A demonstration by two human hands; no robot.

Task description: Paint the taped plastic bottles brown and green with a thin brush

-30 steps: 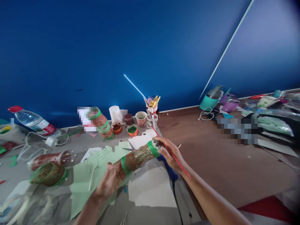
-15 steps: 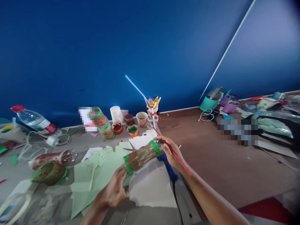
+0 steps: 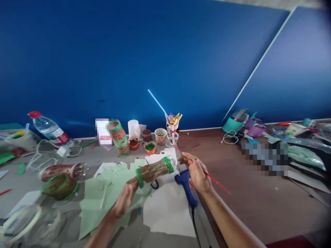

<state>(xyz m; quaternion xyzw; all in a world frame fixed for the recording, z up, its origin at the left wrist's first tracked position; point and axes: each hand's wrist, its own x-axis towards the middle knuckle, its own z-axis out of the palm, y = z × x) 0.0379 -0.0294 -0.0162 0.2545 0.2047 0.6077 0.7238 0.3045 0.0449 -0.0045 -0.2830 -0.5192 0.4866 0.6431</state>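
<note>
So the painted bottle (image 3: 155, 171) is hanging tilted above the table (image 3: 139, 234), brown body, green bands, clear neck end pointing toward the right hand (image 3: 198, 174). The left hand (image 3: 126, 196) is gripping it by the wide green-rimmed end, fingers wrapped there. What's just changed: a second ago the right hand was holding the neck end too, and now it's sitting just beside it, though I can't quite tell if a fingertip is touching. Its fingers are pinching a red brush (image 3: 218, 182), tip pointing up and away from the bottle. To me that's meaning the left hand is carrying the bottle pretty much alone, leaving the brush hand freer. Below, a blue glue gun (image 3: 188, 189) is lying by the edge of some white paper (image 3: 168, 213), and green sheets (image 3: 90, 203) are spreading out to the left. Further back, a cup of green paint (image 3: 150, 147) and one of brown paint (image 3: 133, 144) are sitting near another painted bottle (image 3: 119, 137) that's standing upright.
</note>
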